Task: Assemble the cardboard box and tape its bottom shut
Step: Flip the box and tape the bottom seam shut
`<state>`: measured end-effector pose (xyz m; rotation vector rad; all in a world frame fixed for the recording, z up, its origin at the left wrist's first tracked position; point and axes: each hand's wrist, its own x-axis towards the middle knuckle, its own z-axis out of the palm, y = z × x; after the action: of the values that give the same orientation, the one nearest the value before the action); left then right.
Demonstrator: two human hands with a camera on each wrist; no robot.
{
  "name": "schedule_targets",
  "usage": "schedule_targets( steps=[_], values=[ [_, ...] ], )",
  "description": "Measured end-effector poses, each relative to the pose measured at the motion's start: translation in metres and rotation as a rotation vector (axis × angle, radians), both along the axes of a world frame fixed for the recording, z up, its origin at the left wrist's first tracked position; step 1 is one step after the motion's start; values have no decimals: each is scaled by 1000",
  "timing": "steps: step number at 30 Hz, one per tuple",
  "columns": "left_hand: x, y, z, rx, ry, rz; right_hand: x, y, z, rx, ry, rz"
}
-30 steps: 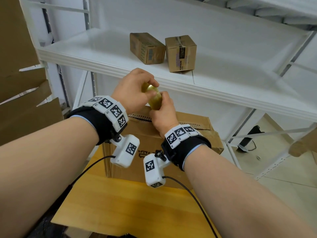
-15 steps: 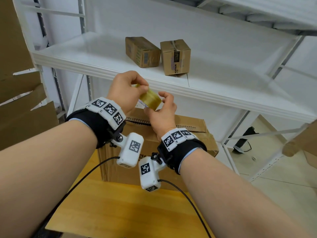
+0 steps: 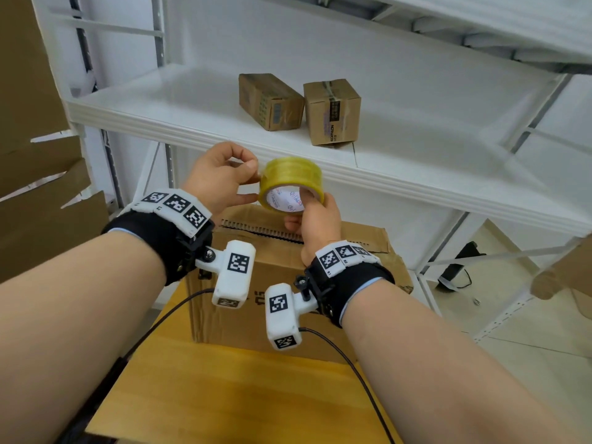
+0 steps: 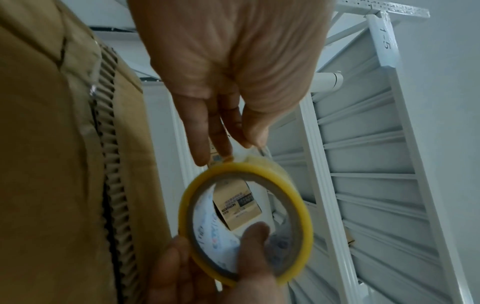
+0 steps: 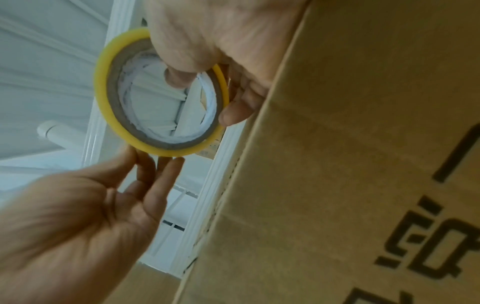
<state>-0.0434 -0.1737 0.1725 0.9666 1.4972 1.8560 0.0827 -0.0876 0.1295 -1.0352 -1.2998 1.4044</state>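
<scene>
A yellow tape roll [image 3: 290, 176] [image 4: 302, 207] [image 5: 100, 86] is held in the air above the brown cardboard box [image 3: 362, 238] [image 4: 52, 164] [image 5: 363, 144], which stands on the wooden table. My right hand [image 3: 307, 209] [image 5: 205, 97] grips the roll from below, thumb hooked through its white core and fingers round the outside. My left hand [image 3: 254, 185] [image 4: 228, 152] pinches the roll's left rim between thumb and fingertips. Whether a loose tape end sits in that pinch is unclear. The box's upturned flaps lie closed, with a corrugated edge showing along the seam.
A white metal shelf [image 3: 192, 100] runs just behind the hands, with two small cardboard boxes [image 3: 270, 102] [image 3: 331, 112] on it. Flattened cardboard sheets [image 3: 38, 203] lean at the left. The wooden table [image 3: 224, 395] extends toward me in front of the box.
The roll has turned from edge-on to showing its open core. My left hand slid off the top of the roll to pinch its left rim.
</scene>
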Motion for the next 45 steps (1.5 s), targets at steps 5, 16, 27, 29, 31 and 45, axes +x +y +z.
schedule_targets(
  steps=[5, 16, 27, 29, 31, 45],
  values=[
    [-7, -1, -7, -9, 127, 29, -1, -1, 2, 13, 2, -14],
    [-10, 0, -11, 44, 141, -15, 1, -2, 3, 25, -32, -5],
    [-8, 0, -5, 86, 90, 63, 2, 0, 2, 47, -63, -25],
    [-11, -4, -5, 50, 103, 53, 1, 0, 2, 55, -75, -29],
    [-12, -6, -8, 4, 124, 51, 1, 0, 1, 48, -64, -33],
    [-17, -17, -20, -114, -97, -39, 0, -1, -1, 29, -109, -12]
  ],
)
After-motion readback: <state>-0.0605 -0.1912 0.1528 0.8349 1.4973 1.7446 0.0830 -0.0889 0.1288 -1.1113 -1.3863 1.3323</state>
